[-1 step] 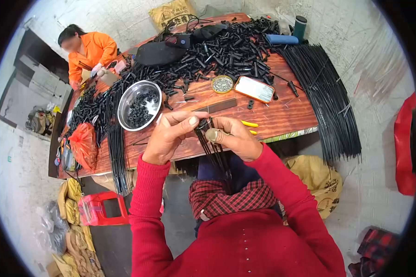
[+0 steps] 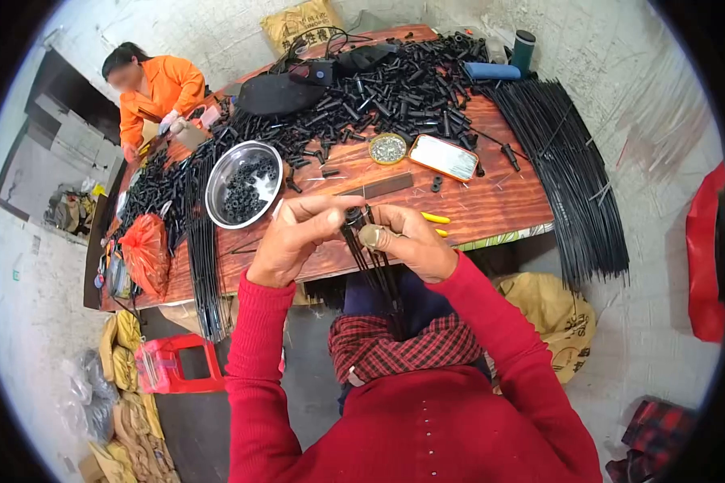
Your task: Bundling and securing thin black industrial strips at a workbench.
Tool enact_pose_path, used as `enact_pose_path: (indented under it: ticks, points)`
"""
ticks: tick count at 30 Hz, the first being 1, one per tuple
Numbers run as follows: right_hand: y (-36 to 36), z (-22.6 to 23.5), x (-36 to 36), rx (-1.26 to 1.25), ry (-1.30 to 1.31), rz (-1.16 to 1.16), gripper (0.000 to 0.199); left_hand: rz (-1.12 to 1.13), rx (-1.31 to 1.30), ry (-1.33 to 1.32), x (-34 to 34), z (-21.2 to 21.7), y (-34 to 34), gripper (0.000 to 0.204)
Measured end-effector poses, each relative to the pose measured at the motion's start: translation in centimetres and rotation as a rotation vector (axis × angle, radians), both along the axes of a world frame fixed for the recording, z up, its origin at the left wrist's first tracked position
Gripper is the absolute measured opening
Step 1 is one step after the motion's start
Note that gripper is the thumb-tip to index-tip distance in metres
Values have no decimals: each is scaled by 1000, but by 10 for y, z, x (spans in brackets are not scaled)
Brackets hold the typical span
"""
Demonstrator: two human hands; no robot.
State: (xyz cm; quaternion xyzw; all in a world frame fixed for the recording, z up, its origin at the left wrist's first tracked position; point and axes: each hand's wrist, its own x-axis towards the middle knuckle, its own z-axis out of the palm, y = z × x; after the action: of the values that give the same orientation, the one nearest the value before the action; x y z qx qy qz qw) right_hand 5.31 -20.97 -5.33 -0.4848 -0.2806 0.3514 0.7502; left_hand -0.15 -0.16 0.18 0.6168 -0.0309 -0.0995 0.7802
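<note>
We see a reddish wooden table (image 2: 499,205) on a pale grey concrete floor (image 2: 660,121), evenly lit, with yellow sacks (image 2: 552,310) beside it and a red plastic stool (image 2: 177,362) below.

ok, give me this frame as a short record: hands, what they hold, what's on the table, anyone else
left hand: pinching a small black cap at the top of the rods
right hand: gripping a bundle of thin black rods
table: wooden; steel bowl of black rings, pile of black tubes, round tin, flat rectangular case
right edge: long black rods hanging over
other person: orange top, far left end
</note>
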Motion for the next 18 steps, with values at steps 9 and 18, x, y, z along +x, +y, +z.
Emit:
enact_pose_path:
  ticks: [9,18]
  points:
    - [1,0,-3,-23,-44,-56,37,83,154,-114,-10,5,-10,46]
    - [-3,8,-7,-6,-46,-51,37,112,311,-296,-9,2,-12,36]
